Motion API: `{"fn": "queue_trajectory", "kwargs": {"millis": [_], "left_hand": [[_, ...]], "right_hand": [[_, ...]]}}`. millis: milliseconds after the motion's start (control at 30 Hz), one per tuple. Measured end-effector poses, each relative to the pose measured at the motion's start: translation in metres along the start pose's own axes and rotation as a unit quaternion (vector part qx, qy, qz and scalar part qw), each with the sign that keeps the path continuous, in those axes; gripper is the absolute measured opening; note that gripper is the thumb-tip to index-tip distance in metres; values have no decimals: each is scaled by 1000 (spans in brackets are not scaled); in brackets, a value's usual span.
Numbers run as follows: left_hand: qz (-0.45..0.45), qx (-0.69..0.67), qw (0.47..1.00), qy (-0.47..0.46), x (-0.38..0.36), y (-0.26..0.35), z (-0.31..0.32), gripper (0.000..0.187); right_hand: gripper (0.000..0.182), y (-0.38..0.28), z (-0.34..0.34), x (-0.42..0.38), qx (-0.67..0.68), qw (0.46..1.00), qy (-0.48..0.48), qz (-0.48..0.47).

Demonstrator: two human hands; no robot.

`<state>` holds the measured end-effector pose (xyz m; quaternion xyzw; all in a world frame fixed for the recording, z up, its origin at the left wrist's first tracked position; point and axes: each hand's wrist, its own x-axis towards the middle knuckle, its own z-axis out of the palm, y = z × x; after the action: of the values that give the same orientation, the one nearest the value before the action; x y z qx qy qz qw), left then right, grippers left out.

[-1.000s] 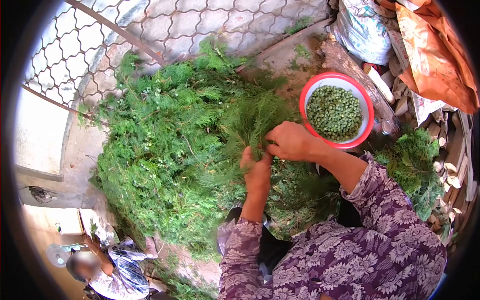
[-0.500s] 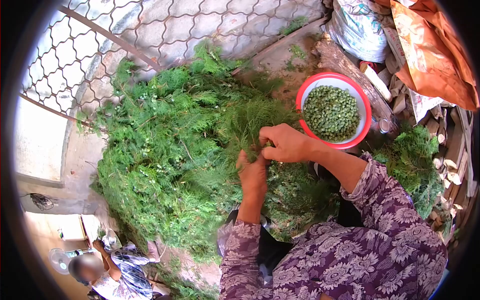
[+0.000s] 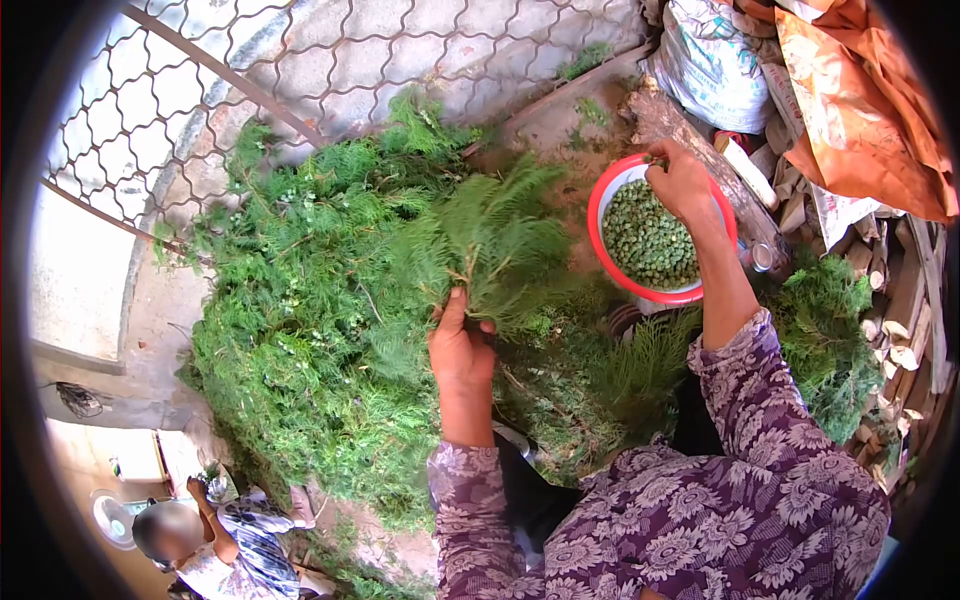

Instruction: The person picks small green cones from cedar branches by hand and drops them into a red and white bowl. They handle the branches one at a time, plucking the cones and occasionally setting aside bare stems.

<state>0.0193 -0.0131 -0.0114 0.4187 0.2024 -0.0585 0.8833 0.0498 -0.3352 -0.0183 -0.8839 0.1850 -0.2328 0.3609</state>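
My left hand (image 3: 463, 350) is closed around the stems of a feathery evergreen sprig (image 3: 490, 250), its fronds fanning out above the thumb. My right hand (image 3: 684, 185) hovers over the far part of a white basin with a red rim (image 3: 597, 235), fingers bent together. Whatever is between those fingertips is too small to make out. Many small round green cones (image 3: 650, 240) fill the basin's bottom. A large heap of cut evergreen branches (image 3: 300, 330) spreads to the left of and beneath my left hand.
A metal lattice (image 3: 350, 60) stands beyond the heap. Split firewood (image 3: 905, 330), a white sack (image 3: 710, 70) and an orange sheet (image 3: 860, 110) lie on the right. A small jar (image 3: 762, 257) is beside the basin. Another person (image 3: 230, 540) sits at lower left.
My right hand has left the sprig and moved right, up over the basin. My left hand has shifted slightly left and down, still holding the sprig.
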Motion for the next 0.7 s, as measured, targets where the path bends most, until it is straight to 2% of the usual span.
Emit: {"fn": "queue_trajectory", "kwargs": {"millis": [33,133,200,267,300,367,400,467,500,533,600,633,700], "left_hand": [[1,-4,999,-34,6,0,-5,15],[-20,-26,996,-87,-1,6,-6,17],[-33,-33,997,-69,-3,8,-5,19],[-47,-38,997,-50,-4,8,-9,21],[-48,-59,995,-70,-3,7,-12,23],[-50,-79,992,-89,-2,7,-16,24],[-60,-89,988,-108,-2,8,-15,25],[-69,-98,985,-125,-5,10,-10,26],[-71,-87,990,-90,-12,12,-1,27],[-73,-75,993,-55,-16,13,4,28],[-70,-66,994,-52,-15,10,1,29],[-67,-55,995,-50,-14,9,0,30],[-68,-53,994,-64,-14,7,4,29]], "right_hand": [[29,4,-1,1,-89,994,62,-21],[27,7,-9,3,-99,994,43,28],[25,9,-9,6,-93,994,52,10],[20,5,-9,6,-48,998,11,45],[20,3,-7,5,-48,998,10,44],[17,-3,-1,0,67,997,-45,-4],[17,-8,3,-3,67,997,-46,-4],[17,-18,11,-8,166,974,-152,18],[14,-17,19,-10,232,951,-204,9],[14,-34,16,-18,232,951,-205,9],[13,-70,10,-38,398,842,-365,-7],[13,-80,9,-45,399,841,-365,-7],[14,-96,11,-58,386,763,-515,-60]]}}
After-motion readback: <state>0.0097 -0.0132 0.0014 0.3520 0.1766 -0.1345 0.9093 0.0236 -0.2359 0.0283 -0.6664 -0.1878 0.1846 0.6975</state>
